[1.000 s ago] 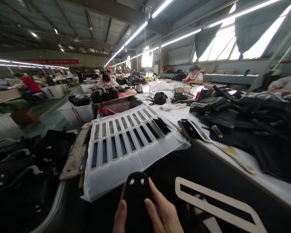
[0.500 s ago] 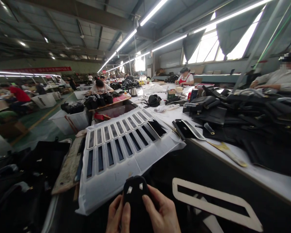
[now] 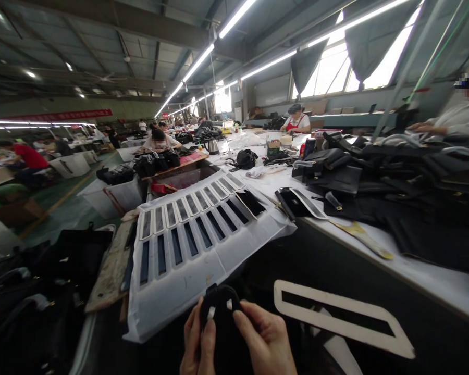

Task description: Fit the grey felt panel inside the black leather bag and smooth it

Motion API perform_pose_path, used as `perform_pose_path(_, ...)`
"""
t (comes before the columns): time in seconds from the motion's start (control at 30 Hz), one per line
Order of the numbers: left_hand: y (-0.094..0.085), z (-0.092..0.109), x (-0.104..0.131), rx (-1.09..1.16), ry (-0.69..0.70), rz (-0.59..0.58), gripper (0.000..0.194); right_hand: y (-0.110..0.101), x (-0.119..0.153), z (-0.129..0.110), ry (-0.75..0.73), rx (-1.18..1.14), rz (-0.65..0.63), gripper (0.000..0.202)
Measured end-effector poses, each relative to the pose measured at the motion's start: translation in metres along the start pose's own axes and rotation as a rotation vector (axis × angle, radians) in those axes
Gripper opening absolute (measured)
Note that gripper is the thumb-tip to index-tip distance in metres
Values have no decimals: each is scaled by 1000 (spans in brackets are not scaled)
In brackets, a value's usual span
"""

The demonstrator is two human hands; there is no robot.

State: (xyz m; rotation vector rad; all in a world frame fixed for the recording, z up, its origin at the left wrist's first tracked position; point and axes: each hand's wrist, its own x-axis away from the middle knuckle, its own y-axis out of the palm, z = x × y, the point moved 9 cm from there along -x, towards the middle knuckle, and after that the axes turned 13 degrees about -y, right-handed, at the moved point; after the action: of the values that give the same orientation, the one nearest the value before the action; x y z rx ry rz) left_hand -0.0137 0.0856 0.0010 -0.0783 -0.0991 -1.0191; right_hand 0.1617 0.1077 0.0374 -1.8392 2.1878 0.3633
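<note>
On my feed, the left hand (image 3: 197, 338) and right hand (image 3: 264, 333) clamp a black piece (image 3: 231, 346) by opposite sides, near centre, probably steadying it, white tabs (image 3: 211, 313) exposed. Right lies a pale frame (image 3: 336, 325); farther, small frames (image 3: 169, 214) sit spaced on white sheeting (image 3: 219, 268), presumably avoiding overlap.

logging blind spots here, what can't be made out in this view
All in the head view:
- black piece: lower end cut off by the bottom edge
- left hand: wrist cut off by the same edge
- banner: lettering too small and blurred
- person at far right: partly cut off by the right edge
</note>
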Motion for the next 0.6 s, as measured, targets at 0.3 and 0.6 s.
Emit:
perform_pose_path(0.3,10,-1,-7,117,-196,-104,55,8,5,11,100,-73,-68,44)
perform_pose_path(0.6,6,12,-1,26,-163,-145,44,9,0,-1,67,85,-186,51)
